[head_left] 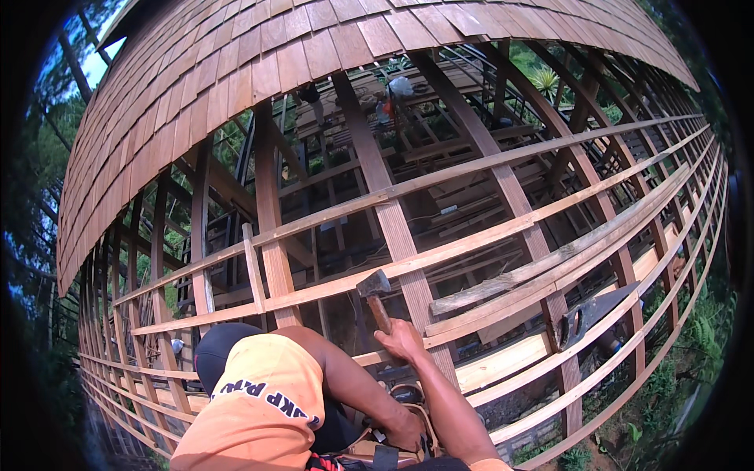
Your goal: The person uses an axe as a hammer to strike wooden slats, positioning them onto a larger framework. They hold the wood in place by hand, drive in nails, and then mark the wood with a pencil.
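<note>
My right hand [399, 341] grips the wooden handle of a hammer [373, 282] with a broad, dark metal head, held above the lower battens near a rafter. My left hand [400, 432] is down at a tan tool pouch [424, 424] at my waist; its fingers are partly hidden there. The horizontal battens [479, 243] run across sloping rafters [393, 235]. To the right of the hammer, loose-looking weathered boards [534, 263] lie along the battens, and a handsaw [597, 310] with a dark handle rests just below them.
Wooden shingles [290, 47] cover the upper roof. Through the gaps below show a lower level with planks, a pale bag [400, 86] and part of a person [312, 102] at the top middle. Trees [47, 157] and foliage stand beyond both edges of the frame structure.
</note>
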### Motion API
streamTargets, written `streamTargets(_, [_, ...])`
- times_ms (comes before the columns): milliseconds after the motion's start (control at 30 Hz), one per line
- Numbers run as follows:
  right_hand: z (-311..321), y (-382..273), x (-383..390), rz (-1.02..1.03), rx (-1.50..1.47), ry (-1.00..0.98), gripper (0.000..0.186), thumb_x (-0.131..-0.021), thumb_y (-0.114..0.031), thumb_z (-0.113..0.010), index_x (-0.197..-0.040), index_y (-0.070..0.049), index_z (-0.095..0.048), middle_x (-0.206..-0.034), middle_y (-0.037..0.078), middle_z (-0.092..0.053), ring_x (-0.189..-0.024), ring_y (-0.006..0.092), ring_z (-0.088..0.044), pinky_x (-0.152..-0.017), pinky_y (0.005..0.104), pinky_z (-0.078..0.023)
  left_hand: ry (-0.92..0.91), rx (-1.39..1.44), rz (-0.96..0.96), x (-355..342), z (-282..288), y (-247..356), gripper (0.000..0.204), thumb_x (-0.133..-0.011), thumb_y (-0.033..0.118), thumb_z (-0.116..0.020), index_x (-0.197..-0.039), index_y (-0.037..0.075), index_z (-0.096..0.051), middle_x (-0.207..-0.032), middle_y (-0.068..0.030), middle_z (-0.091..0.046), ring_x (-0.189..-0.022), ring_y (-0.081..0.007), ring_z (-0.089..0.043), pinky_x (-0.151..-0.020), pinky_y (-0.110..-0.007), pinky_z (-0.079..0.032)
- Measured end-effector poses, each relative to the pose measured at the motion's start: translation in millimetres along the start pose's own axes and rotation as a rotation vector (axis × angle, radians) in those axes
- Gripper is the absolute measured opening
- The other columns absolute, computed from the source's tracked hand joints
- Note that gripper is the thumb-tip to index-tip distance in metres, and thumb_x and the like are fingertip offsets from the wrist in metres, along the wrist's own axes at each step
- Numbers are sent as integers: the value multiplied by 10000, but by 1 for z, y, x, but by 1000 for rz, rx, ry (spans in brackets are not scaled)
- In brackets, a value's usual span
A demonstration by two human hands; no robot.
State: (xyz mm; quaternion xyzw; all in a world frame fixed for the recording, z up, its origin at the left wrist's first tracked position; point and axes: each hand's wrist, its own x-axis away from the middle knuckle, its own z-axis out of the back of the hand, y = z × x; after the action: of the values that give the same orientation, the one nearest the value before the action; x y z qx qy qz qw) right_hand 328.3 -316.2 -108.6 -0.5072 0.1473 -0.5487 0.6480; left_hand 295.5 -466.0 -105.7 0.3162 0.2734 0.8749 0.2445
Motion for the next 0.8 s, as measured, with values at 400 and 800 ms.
streamTargets(400, [-2, 4, -2, 4, -1, -1, 466, -815, -418, -621, -1064, -32, -695, -1010, 265, -706, -995, 440, -670, -884, 512, -521, -26, 25, 65, -2, 3, 3, 295, -729, 149, -719, -989, 15, -763, -1034, -178, -740, -999, -370, -702, -851, -470, -568])
streamTargets(800, [-3, 4, -2, 34, -27, 26, 439, -808, -399, -621, -1022, -21, -685, -966, 268, -699, -952, 454, -665, -851, 520, -523, 88, 93, 74, 0, -7, 5, 193, -775, 110, -657, -875, -36, -735, -941, -221, -734, -917, -395, -717, -784, -482, -581])
